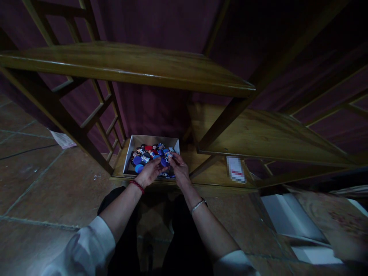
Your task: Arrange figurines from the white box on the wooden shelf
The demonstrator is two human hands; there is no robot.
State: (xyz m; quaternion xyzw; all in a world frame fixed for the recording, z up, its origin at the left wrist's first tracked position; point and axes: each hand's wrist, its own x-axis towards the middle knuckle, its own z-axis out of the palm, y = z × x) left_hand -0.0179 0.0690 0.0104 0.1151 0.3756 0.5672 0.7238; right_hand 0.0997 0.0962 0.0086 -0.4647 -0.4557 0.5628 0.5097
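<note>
A shallow open cardboard box (127, 155) with white outer sides sits on the low wooden shelf in front of me. Inside lie several small doll-like figurines (146, 156) with dark hair, some in red or blue, along with round blue bases. Both my hands reach over the box's front part. My left hand (149, 172), below a red bead bracelet, pinches one figurine with a round blue-purple base (165, 161). From the other side, my right hand (181, 169) has its fingers closed at the same figurine's upper part. My fingers hide some of it.
A wooden shelf board (129, 63) spans above the box, with a slanting post (221, 124) to its right. A white and red packet (236, 169) lies further right on the low shelf. White boxes (293, 218) stand on the tiled floor at right.
</note>
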